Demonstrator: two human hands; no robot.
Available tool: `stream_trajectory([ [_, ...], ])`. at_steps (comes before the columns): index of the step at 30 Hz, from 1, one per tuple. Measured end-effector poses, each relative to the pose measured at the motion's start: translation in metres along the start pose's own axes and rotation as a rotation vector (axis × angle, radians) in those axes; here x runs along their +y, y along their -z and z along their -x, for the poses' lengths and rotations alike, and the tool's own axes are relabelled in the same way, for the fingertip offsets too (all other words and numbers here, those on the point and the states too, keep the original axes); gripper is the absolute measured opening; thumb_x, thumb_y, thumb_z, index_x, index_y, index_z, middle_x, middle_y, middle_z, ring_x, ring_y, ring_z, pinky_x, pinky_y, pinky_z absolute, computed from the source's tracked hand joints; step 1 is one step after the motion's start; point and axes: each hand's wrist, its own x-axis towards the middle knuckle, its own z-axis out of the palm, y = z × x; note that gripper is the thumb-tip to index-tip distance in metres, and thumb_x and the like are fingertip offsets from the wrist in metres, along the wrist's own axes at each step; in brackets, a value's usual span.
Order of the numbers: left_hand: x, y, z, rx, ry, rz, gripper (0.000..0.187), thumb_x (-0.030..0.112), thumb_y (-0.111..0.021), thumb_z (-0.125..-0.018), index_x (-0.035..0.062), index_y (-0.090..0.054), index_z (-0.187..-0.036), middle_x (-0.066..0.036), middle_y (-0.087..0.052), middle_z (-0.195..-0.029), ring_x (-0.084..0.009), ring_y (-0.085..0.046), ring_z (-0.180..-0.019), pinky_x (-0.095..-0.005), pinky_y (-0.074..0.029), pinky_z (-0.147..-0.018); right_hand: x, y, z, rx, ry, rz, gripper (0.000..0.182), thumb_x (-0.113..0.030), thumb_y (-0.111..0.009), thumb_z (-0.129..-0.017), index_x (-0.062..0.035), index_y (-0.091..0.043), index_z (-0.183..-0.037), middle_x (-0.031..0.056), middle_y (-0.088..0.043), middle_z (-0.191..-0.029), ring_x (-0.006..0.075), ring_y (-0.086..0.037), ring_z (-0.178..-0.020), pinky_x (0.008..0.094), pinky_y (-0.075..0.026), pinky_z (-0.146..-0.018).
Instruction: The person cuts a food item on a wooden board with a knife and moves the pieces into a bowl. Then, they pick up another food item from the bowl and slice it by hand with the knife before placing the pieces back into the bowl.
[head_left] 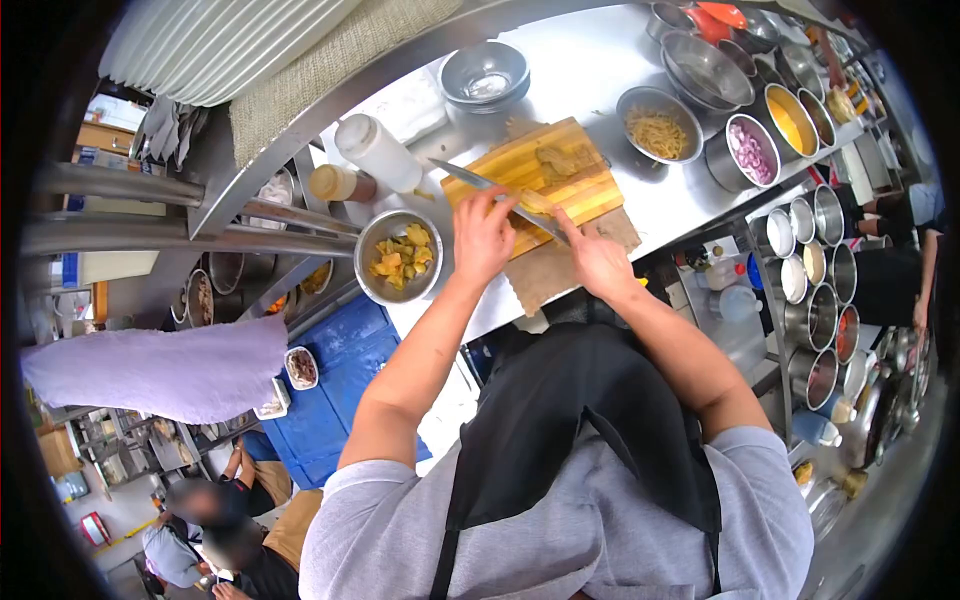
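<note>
My right hand [598,262] is closed round the handle end of a long knife [468,178], its index finger stretched along the blade. The blade lies slantwise over a yellow-brown striped cutting board [590,190]. Bent fingers of my left hand [486,234] press on the blade's middle; what is under them is hidden. Pale yellow food pieces [535,203] sit against the blade between my hands. A brownish food piece [560,162] lies farther back on the board. Beneath the board shows a brown cloth [545,278]. Left of my left hand, a metal bowl [362,262] holds yellow-green chunks.
Behind the board are a stacked metal bowl [484,75] and a bowl of noodle-like strips [657,132]. Two bottles [378,150] [340,184] stand at the left. A pot of chopped purple onion [750,150] stands right. Metal shelf edges rise at the left; people are at lower left and far right.
</note>
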Motion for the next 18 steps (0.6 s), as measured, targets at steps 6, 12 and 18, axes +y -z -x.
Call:
stream_trajectory([
  [6, -0.018, -0.014, -0.033, -0.471, -0.173, -0.327, 0.044, 0.008, -0.065, -0.083, 0.0187, -0.070, -0.125, -0.003, -0.065, -0.134, -0.0288, -0.053, -0.132, -0.0596, -0.039, -0.111, 0.005, 0.006, -0.008, -0.009, -0.005, 0.077, 0.081, -0.004, -0.051, -0.093, -0.0214, -0.022, -0.167, 0.0263, -0.065, -0.108, 0.0447, -0.071, -0.089, 0.0518, -0.058, -0.079],
  [12, -0.001, 0.001, -0.053, -0.486, -0.066, -0.315, 0.041, 0.005, -0.062, -0.083, 0.0112, -0.069, -0.123, -0.007, -0.068, -0.126, -0.0302, -0.054, -0.132, -0.0636, -0.037, -0.112, 0.014, -0.005, -0.001, -0.007, 0.070, -0.023, 0.083, -0.006, -0.054, -0.093, -0.0227, -0.019, -0.167, 0.0287, -0.066, -0.111, 0.0453, -0.070, -0.092, 0.0547, -0.056, -0.083],
  [18, 0.019, 0.051, -0.066, -0.018, 0.188, 0.333, 0.038, -0.002, -0.060, -0.083, 0.0046, -0.068, -0.120, -0.015, -0.067, -0.128, -0.0360, -0.064, -0.117, -0.0454, -0.051, -0.102, 0.020, 0.036, 0.026, -0.160, -0.062, -0.380, 0.078, -0.007, -0.053, -0.096, -0.0171, -0.020, -0.166, 0.0322, -0.067, -0.120, 0.0472, -0.067, -0.105, 0.0525, -0.052, -0.095],
])
